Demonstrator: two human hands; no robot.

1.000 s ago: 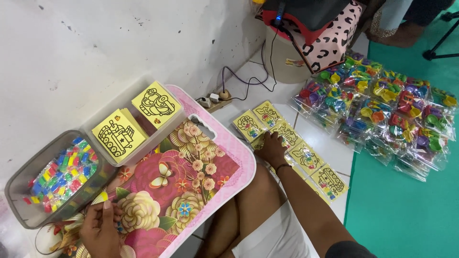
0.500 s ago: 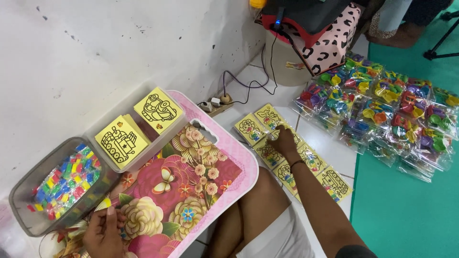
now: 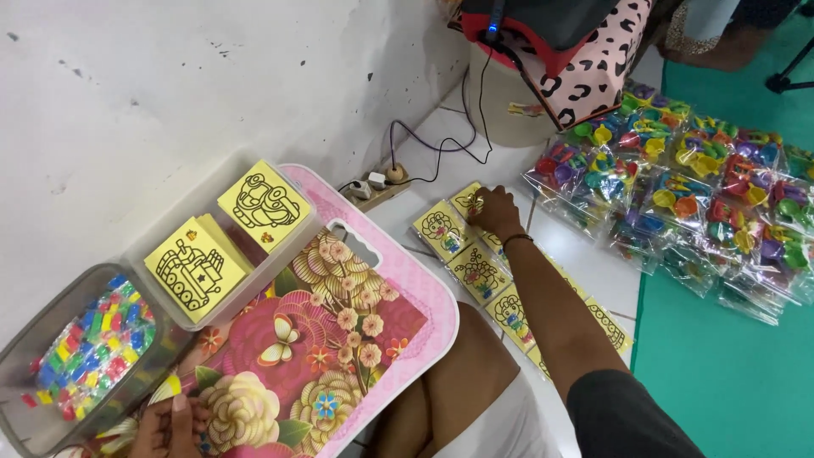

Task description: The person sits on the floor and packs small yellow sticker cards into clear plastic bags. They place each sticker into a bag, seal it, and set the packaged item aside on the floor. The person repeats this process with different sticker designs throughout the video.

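Resting on the white tiled floor [image 3: 585, 263], a row of yellow square picture cards with black line drawings [image 3: 479, 271] lies under the right hand [image 3: 496, 212], whose fingers press flat on the farthest card. The left hand [image 3: 170, 424], fingers curled on a small yellow piece [image 3: 168, 388], sits at the near edge of the pink floral lap tray [image 3: 398, 280], beside a clear plastic box of coloured pieces [image 3: 80, 348]; bags of bright plastic toys [image 3: 704, 203] lie well apart.

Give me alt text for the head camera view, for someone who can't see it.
Seen from above, a seated person's right hand rests on yellow picture cards laid in rows on the white tiled floor. The left hand touches the near edge of a pink floral lap tray, beside a clear box of small coloured pieces. Bagged colourful plastic toys lie on a green mat.
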